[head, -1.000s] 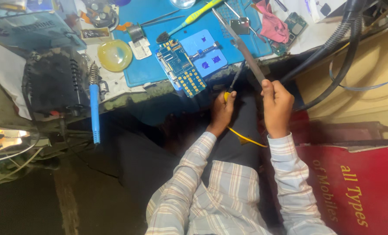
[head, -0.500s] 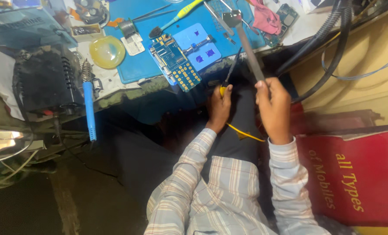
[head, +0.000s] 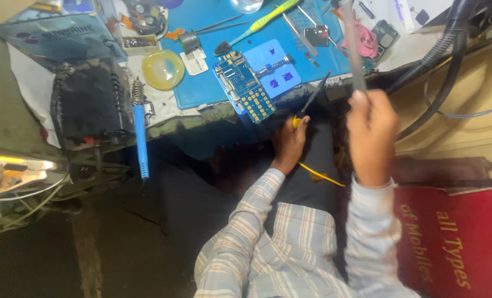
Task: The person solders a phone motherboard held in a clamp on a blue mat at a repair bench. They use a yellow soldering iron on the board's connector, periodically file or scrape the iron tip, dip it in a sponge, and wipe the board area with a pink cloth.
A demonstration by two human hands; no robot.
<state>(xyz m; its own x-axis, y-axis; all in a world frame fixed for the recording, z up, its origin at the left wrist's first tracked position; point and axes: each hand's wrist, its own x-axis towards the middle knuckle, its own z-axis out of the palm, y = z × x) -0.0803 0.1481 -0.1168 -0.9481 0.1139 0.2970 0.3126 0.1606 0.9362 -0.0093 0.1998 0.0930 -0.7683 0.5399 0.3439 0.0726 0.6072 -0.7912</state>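
Below, left hand (head: pixel 289 144) closed round a yellow-handled probe (head: pixel 311 103), tip up at the mat (head: pixel 201 94) edge beside the circuit board (head: pixel 243 86). Right hand (head: pixel 371 135) raised, gripping a grey rod (head: pixel 352 47), blurred, above the mat.

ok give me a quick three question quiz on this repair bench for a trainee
1. True or false: the blue soldering iron stands in its holder, apart from both hands.
2. Which hand is raised higher over the blue mat: A left, B right?
3. Fill in: the left hand keeps a grip on a tool with a ____ handle.

Key: 1 true; 2 B, the right hand holds a long grey tool; 3 yellow.
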